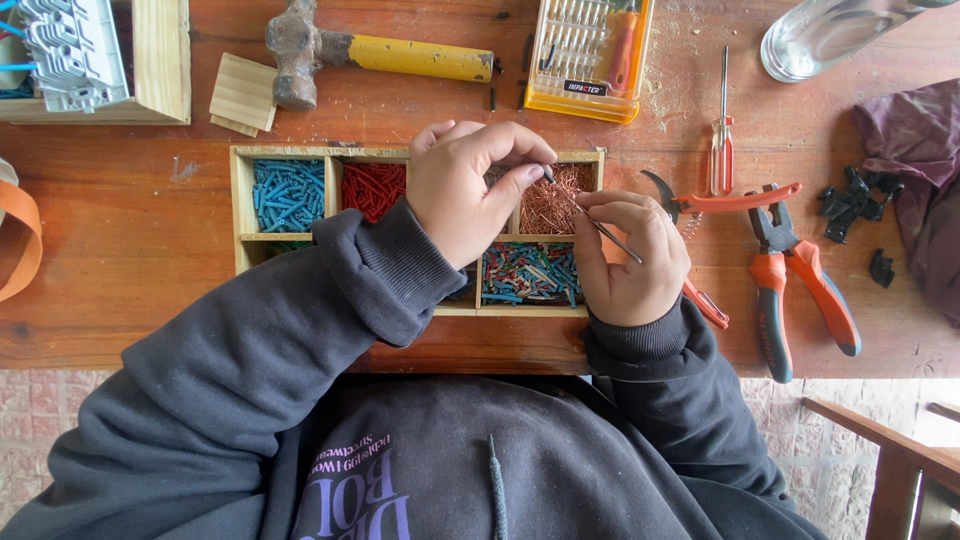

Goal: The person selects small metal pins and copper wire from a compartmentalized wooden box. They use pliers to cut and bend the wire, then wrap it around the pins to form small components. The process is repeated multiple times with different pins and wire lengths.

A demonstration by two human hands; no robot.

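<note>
A worn reddish-brown wooden table [130, 240], scratched and dusty with sawdust. Below its edge, a floor of pale pinkish bricks [40, 420]. At the lower right, part of a wooden chair [890, 450]. Soft daylight everywhere.

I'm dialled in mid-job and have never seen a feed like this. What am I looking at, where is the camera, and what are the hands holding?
There is no machine here: a person in a dark hooded top works with two bare hands. The single picture comes from a camera worn on the head, looking straight down.

The left hand and right hand hold a thin dark wire between them, pinched at each end, above a wooden compartment tray. The tray holds blue wire bits, red wire bits, copper strands and mixed coloured bits.

On the wooden table lie a hammer, a yellow bit case, a screwdriver and orange-handled pliers.
</note>
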